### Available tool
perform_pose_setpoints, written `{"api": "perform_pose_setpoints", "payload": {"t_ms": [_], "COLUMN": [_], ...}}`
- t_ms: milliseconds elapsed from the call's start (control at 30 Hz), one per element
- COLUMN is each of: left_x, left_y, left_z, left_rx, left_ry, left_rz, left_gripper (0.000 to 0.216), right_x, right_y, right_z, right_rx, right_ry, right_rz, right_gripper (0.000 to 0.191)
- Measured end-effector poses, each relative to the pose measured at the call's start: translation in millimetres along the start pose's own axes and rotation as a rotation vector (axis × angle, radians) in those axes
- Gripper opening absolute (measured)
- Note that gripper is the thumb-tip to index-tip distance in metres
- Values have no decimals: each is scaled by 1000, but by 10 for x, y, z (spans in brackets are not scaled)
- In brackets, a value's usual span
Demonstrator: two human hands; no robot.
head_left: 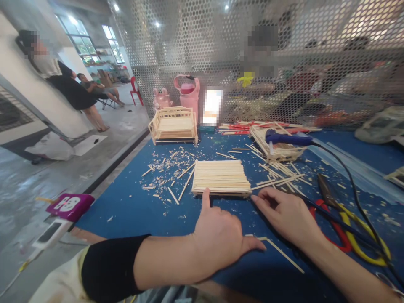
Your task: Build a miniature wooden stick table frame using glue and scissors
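One straight finger of the left hand [217,231] touches the stick panel [221,174], grip released; right hand [287,212] curled, grip unclear.

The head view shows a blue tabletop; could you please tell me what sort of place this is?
Probably a craft workshop: the blue tabletop bears a stick-built platform and what looks like a glue gun.
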State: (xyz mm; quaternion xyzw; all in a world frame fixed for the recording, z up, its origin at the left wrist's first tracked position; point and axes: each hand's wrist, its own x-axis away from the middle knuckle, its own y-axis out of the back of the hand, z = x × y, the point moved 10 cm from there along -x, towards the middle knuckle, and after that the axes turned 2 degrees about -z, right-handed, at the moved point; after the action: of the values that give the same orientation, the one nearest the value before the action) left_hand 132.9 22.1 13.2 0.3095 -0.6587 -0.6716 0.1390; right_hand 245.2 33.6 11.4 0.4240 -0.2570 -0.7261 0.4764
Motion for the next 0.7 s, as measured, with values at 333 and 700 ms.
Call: {"api": "perform_pose_setpoints", "payload": {"t_ms": [333,700], "left_x": [-204,-232], "left_y": [-23,-163], "left_z": [-381,-381], "left_rx": [68,43], "left_ry": [-297,-295], "left_rz": [-58,39], "left_gripper": [69,77], "right_x": [3,-23], "right_y": [-54,-83], "right_z": [-57,-30], "right_rx": [21,28], "right_ry": [-76,-57], "right_rz": [61,78], "right_gripper": [19,18]}}
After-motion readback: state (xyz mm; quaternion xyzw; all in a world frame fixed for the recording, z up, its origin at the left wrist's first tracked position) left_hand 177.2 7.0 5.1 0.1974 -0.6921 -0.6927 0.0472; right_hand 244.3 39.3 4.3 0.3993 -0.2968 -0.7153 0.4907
